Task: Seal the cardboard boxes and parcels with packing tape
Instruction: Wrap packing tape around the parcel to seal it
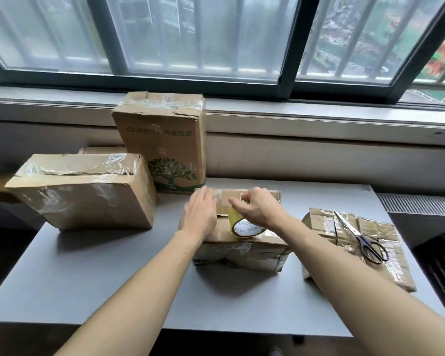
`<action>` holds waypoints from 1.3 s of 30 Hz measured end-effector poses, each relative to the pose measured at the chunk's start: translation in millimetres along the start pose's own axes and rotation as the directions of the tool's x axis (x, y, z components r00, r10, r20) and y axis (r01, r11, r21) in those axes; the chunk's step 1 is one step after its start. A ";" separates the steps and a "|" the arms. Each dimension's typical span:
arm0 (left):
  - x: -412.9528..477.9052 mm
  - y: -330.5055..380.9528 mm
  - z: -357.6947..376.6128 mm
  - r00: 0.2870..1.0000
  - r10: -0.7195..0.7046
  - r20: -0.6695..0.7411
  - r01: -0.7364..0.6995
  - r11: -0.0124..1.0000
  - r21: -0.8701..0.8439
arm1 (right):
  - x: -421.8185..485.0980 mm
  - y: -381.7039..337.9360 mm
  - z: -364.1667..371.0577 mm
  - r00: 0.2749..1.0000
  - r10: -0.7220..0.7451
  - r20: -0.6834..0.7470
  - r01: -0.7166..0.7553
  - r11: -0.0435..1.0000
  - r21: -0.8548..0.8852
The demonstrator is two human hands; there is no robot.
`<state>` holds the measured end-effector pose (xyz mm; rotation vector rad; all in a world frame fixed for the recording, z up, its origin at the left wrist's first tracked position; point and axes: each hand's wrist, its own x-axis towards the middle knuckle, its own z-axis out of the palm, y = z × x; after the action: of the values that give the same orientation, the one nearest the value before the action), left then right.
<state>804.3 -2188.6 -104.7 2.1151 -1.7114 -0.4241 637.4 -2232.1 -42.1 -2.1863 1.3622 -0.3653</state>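
"Brown cardboard box (242,250), where?"
"Middle of grey table (113,278). Left hand (201,214) presses flat on its top; right hand (257,209) grips clear packing tape roll (247,229) standing there."

A worn brown box (242,245) sat in the middle, creased, with a clear tape roll (247,228) standing on edge on its top. To its left lay a wider taped box (88,194). Behind stood a tall box (165,140) printed with a green tree, and a flattened taped parcel (326,224) lay to the right.
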 end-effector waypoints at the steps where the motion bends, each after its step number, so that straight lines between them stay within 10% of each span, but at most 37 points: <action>1: 5.3 5.3 5.5 0.999 0.037 0.024 -0.037 0.999 -0.022 | 0.6 3.7 0.2 1.000 -0.001 -0.006 0.001 1.000 0.010; 6: 10.9 17.6 26.9 0.996 0.081 0.046 -0.081 0.997 0.009 | -0.2 25.3 3.7 0.997 0.068 0.023 -0.072 0.925 0.374; 11: 7.7 6.2 37.0 0.994 0.049 0.101 -0.069 0.975 0.212 | -4.3 35.9 27.3 0.920 0.356 0.164 -0.318 0.433 0.843; 16: 12.2 2.5 38.3 0.993 0.013 0.121 -0.028 0.991 0.127 | -0.4 29.2 -12.8 0.990 0.143 0.001 -0.134 0.926 0.352; 20: 12.4 -6.4 41.0 0.991 0.000 0.133 -0.018 0.990 0.137 | -11.8 54.8 -51.5 0.995 0.087 0.043 -0.072 0.961 -0.268; 34: 34.6 115.9 65.8 0.953 0.182 0.243 -0.218 0.967 0.129 | -31.7 105.7 -46.1 0.993 0.119 -0.025 -0.115 0.984 0.133; 36: 36.4 123.0 76.4 0.944 0.197 0.266 -0.235 0.965 0.118 | -36.8 121.0 -48.4 0.972 0.236 -0.012 -0.201 0.851 0.484; 39: 34.4 113.4 85.9 0.950 0.197 0.242 -0.244 0.952 0.185 | -48.6 138.9 -36.2 0.872 0.468 0.143 -0.333 0.352 0.875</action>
<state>674.1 -2252.0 -126.1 2.0466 -2.1847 -0.4407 494.2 -2248.0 -89.0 -0.9016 1.2791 -0.8196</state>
